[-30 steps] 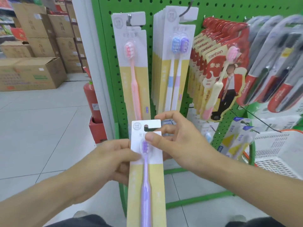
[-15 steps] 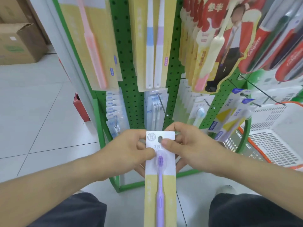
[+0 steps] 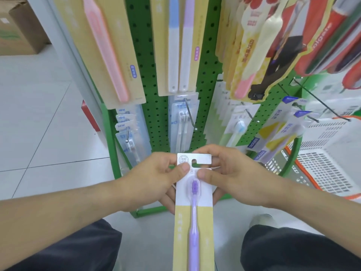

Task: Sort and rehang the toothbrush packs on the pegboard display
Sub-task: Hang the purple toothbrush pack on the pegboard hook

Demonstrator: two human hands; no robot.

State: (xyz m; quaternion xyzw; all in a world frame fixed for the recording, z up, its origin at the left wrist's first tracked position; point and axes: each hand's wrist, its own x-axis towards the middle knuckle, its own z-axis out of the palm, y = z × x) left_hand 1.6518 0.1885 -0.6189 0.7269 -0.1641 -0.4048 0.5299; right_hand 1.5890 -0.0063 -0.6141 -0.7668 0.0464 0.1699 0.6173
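A purple toothbrush pack [image 3: 193, 218] with a white top and yellow lower card stands upright low in front of the green pegboard [image 3: 154, 79]. My left hand [image 3: 154, 178] pinches its top left edge with the thumb on the front. My right hand [image 3: 228, 173] pinches the top right, thumb just under the hang slot. Above hang a pink toothbrush pack [image 3: 109, 49] and a blue and lilac twin pack [image 3: 179, 45]. Lower pegs carry clear packs [image 3: 129, 133] and another clear pack [image 3: 182, 118].
Cream and red packs [image 3: 259, 45] and red tubes [image 3: 332, 36] hang at the upper right. A white basket [image 3: 328, 153] with an orange rim sits at the right. Bare wire pegs [image 3: 304, 94] stick out near it. A cardboard box [image 3: 17, 30] stands far left on the tiled floor.
The view has dropped from the upper pegs to the lower rows. Both hands keep their hold on the purple pack, which sits lower against the board than before.
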